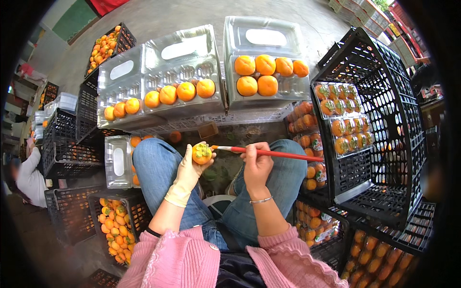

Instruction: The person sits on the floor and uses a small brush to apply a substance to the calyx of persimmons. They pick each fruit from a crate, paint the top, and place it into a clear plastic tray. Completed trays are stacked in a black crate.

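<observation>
My left hand (191, 167), in a pale rubber glove, grips an orange persimmon (199, 157) with its green calyx facing up. In my bare right hand (257, 165) is a paintbrush with a red handle (284, 154). Its bristle tip (215, 147) points left and lies at the persimmon's edge; whether it touches cannot be told. Beyond my knees, an open clear plastic clamshell tray (288, 86) holds several persimmons in two rows. Two more open clamshells (182, 73) stand to its left, each with a row of persimmons at the front.
At right, a tilted black plastic crate (392, 118) holds closed persimmon packs (349, 135). A crate of loose persimmons (117, 230) sits by my left side. Filled packs (313, 216) are stacked at lower right. A person in a white sleeve (32, 172) is at far left.
</observation>
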`<state>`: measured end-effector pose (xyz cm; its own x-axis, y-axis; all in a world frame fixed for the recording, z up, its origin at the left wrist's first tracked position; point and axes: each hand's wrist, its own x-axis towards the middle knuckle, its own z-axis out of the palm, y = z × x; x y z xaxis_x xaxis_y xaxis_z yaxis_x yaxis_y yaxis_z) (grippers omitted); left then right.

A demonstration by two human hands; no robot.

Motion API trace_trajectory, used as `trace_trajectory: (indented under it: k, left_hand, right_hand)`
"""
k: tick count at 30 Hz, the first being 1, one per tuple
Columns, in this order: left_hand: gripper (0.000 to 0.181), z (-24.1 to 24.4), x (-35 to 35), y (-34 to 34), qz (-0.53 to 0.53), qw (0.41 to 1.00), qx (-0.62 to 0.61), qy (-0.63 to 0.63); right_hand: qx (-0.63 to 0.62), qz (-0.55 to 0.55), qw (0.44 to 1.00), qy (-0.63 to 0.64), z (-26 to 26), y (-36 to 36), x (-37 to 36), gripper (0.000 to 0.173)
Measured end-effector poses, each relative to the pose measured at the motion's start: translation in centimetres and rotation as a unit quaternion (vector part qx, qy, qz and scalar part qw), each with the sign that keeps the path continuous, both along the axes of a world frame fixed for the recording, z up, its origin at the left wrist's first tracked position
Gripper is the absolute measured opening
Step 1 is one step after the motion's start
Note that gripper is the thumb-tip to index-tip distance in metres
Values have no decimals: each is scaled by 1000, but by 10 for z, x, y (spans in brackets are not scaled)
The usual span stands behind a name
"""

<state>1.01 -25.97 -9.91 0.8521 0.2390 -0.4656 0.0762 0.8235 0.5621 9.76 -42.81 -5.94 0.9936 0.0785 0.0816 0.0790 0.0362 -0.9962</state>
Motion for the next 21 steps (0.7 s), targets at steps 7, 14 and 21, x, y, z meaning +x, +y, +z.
trace_trajectory:
  k: [7,14,21]
  left_hand:
    - [57,3,-5,-6,-33,985,153,73]
    - [51,-4,-9,-5,-54,991,110,45]
    - [45,63,41,69,31,949,305,-71]
  right_hand:
    - [-97,105,980,-139,7,10,-18,9]
    - [-90,91,970,-208,8,12,-22,9]
    - [6,-61,998,-9,-13,-8,1,14]
